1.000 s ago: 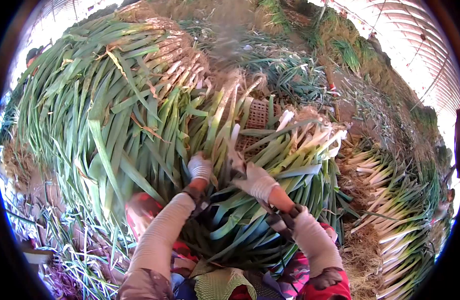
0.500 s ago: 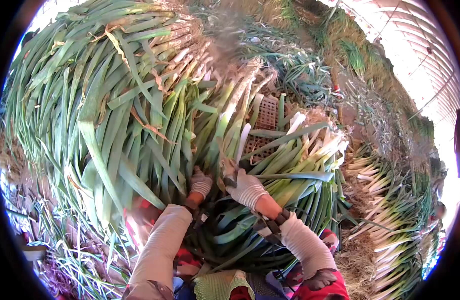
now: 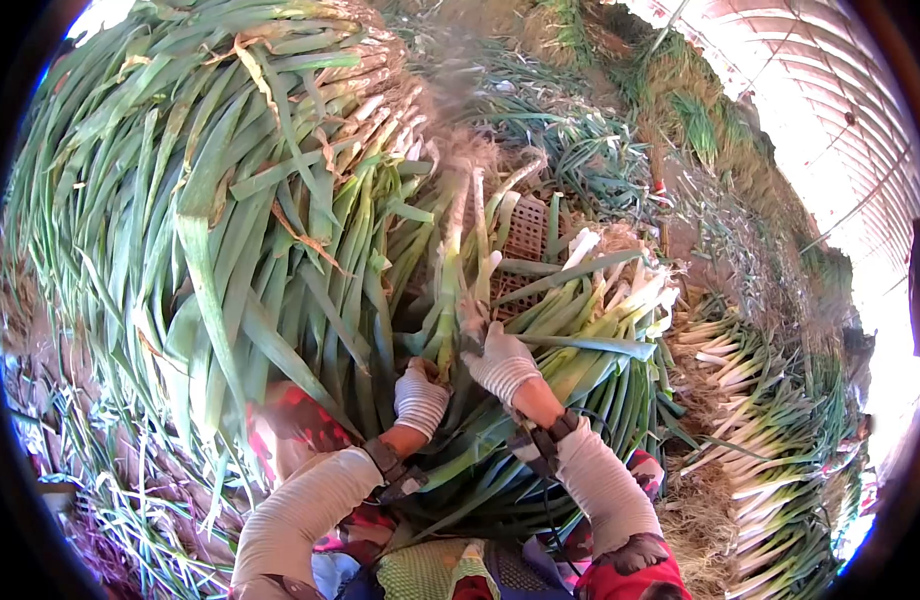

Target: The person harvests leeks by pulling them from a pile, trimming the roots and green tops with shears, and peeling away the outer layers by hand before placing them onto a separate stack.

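My left hand (image 3: 420,398), in a striped glove, is closed around the lower green part of a leek (image 3: 450,270) that stands roots-up in front of me. Close beside it on the right, my gloved right hand (image 3: 504,364) is closed at brownish, dry-looking leaf matter (image 3: 472,318) on a stalk; its fingertips are partly hidden. To the left rises a big heap of leeks (image 3: 270,270), roots pointing away from me. Right of my hands, a smaller pile of leeks (image 3: 590,300) lies with white ends toward the right.
A brown perforated plastic crate (image 3: 528,225) shows between the piles. A long row of leeks (image 3: 750,420) lies on the ground at the right. Loose leaves (image 3: 170,510) litter the lower left. More greenery lies behind, under an arched roof (image 3: 830,90).
My left hand has moved slightly right and out from the left heap's leaves, onto the leek. My right hand has shifted a little right. The leek between the piles stands more upright.
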{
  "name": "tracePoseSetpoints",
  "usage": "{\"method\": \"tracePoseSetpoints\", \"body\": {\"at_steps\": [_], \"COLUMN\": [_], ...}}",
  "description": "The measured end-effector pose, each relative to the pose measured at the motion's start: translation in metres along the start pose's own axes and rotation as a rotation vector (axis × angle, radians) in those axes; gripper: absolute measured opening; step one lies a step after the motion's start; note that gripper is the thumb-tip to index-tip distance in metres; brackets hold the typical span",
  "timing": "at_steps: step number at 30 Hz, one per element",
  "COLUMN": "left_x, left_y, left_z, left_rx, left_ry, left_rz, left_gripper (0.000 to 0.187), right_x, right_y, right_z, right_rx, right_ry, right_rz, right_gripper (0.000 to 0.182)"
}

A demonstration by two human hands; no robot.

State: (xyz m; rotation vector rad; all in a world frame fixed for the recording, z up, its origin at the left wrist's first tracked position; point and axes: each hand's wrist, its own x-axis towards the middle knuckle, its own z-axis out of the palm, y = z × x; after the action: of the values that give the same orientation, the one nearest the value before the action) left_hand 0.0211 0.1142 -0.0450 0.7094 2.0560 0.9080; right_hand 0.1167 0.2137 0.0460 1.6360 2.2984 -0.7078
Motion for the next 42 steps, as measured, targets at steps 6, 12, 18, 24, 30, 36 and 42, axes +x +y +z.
{"method": "tracePoseSetpoints", "body": {"at_steps": [6,12,18,24,30,36,42], "left_x": [0.012,0.016,0.015,0.023,0.038,0.014,0.028], "left_y": [-0.003,-0.012,-0.009,-0.015,-0.044,-0.004,-0.03], "left_z": [0.0,0.015,0.023,0.027,0.056,0.02,0.041], "left_rx": [0.028,-0.034,0.119,-0.058,-0.281,-0.006,-0.002], "left_ry": [-0.019,-0.014,-0.095,-0.066,-0.003,0.001,-0.002], "left_rz": [0.004,0.016,-0.09,-0.078,-0.18,-0.016,-0.017], "left_gripper": [0.031,0.034,0.016,0.031,0.011,0.036,0.038], "right_x": [0.035,0.078,0.13,0.162,0.115,0.168,0.211], "right_y": [-0.006,-0.012,-0.022,-0.027,-0.033,-0.028,-0.013], "right_z": [-0.001,-0.015,-0.038,-0.047,-0.021,-0.043,-0.043], "right_rx": [-0.042,-0.044,-0.005,0.005,-0.077,0.018,-0.04], "right_ry": [0.041,0.071,0.185,0.169,-0.001,0.176,0.142], "right_rz": [0.011,0.044,-0.009,-0.002,0.082,0.007,-0.117], "right_gripper": [0.063,0.071,0.061,0.064,0.076,0.075,0.069]}}
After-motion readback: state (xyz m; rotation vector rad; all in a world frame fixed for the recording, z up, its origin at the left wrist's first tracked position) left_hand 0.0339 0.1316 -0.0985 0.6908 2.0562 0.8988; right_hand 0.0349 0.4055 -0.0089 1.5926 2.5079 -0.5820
